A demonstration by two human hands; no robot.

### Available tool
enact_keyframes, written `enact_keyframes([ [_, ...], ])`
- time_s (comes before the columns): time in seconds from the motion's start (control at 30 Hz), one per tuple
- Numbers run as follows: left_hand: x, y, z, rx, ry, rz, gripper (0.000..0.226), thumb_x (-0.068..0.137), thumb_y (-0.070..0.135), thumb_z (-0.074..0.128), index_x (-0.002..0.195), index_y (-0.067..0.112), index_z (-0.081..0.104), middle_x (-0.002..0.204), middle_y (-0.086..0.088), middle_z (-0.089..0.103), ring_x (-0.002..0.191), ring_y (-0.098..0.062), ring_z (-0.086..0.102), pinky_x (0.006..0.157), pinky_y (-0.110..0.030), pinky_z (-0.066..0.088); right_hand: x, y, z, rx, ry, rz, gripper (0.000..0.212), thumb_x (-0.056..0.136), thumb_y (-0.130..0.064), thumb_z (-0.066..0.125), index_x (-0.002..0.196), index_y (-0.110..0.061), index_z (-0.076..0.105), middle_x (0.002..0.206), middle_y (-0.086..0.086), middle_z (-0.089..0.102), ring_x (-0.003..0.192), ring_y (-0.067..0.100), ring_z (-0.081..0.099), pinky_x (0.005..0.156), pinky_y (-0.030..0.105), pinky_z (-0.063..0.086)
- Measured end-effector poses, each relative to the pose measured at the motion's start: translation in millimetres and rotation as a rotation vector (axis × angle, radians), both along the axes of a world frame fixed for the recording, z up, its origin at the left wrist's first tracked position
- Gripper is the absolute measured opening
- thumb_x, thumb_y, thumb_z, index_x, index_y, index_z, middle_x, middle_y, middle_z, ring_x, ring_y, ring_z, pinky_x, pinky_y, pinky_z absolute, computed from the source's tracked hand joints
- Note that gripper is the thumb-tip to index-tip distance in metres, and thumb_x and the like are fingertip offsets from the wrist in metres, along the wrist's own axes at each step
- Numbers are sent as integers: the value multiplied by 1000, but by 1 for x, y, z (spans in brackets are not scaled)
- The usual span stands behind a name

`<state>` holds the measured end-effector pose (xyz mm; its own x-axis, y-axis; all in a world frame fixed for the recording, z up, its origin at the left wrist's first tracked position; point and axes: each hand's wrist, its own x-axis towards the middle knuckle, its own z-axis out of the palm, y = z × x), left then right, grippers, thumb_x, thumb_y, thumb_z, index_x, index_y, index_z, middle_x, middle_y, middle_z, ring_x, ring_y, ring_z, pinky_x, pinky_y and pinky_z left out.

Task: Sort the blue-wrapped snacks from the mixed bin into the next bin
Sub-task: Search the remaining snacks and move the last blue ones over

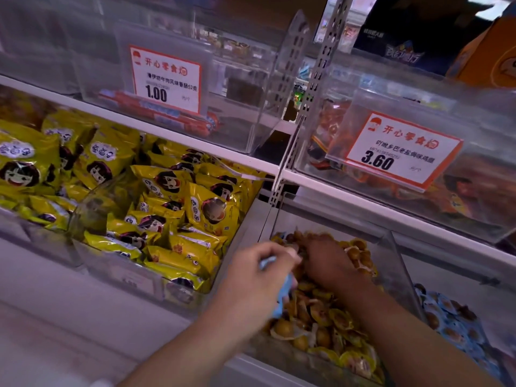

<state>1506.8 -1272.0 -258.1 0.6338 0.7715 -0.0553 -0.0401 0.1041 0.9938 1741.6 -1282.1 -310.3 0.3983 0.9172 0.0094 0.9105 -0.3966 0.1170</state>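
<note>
Glossy yellow wrappers [354,358] (film-like) in clear plastic bin [402,263].

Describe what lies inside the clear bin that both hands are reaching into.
The clear bin holds yellow-wrapped snacks. The left hand grips blue-wrapped snacks; the right hand digs in, covering whatever lies beneath.

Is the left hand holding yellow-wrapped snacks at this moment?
No, the left hand grips blue-wrapped snacks above the mixed bin of yellow-wrapped ones.
</note>
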Motion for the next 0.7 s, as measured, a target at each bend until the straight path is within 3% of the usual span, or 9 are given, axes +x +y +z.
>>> enact_keyframes([
  [0.07,-8,20,-1,-103,-36,193,23,98,25,57,83,17,72,57,1,64,45,-10,56,37,-19,37,-1,3,3,192,27,-53,27,93,-17,50,114,-13,66,111,11,66,99,30,66,75,31,52],
  [0.17,-11,31,-3,-214,-84,230,23,100,24,54,92,9,68,58,-4,62,44,-13,54,36,-16,28,0,20,11,448,176,-50,27,92,-11,55,116,-10,69,117,14,68,98,29,67,84,28,52],
  [0.23,-12,31,-7,-188,-78,208,24,100,28,55,91,10,68,60,-6,62,45,-14,55,35,-17,29,-4,38,13,360,227,49,36,93,-8,55,127,-10,64,128,14,63,110,28,63,93,27,47],
  [0.3,-13,30,-10,-176,-82,200,25,99,29,56,88,11,69,61,-6,63,47,-14,56,35,-18,29,-7,55,5,117,214,57,45,90,-9,56,135,-12,58,134,14,57,118,30,58,99,33,47],
  [0.37,-15,30,-11,-185,-100,197,26,99,29,56,87,11,70,61,-6,63,48,-15,57,34,-19,29,-8,67,-7,-32,187,-10,43,89,-18,57,131,-14,58,130,14,59,115,32,59,88,33,49],
  [0.47,-16,32,-11,-198,-115,204,26,99,28,56,87,10,69,61,-5,63,49,-15,56,34,-19,28,-5,81,-16,-48,239,-83,41,92,-33,53,127,-13,54,129,16,60,113,34,60,80,32,44],
  [0.57,-15,33,-12,-213,-110,195,25,99,28,56,90,9,69,61,-6,63,51,-17,56,35,-19,29,3,87,-13,-66,308,-58,48,87,-35,65,129,-15,54,132,12,59,117,30,58,92,34,49],
  [0.63,-14,34,-12,-219,-112,192,24,99,27,56,90,9,69,62,-6,63,50,-16,57,34,-19,29,8,83,-14,-27,330,-37,42,80,-32,74,117,-18,60,125,8,62,112,27,60,92,35,51],
  [0.7,-15,35,-10,-222,-127,195,24,99,27,56,89,9,69,63,-5,64,50,-15,58,34,-19,30,8,77,-21,65,314,-44,31,77,-30,75,102,-24,59,115,4,65,104,26,62,83,34,52],
])
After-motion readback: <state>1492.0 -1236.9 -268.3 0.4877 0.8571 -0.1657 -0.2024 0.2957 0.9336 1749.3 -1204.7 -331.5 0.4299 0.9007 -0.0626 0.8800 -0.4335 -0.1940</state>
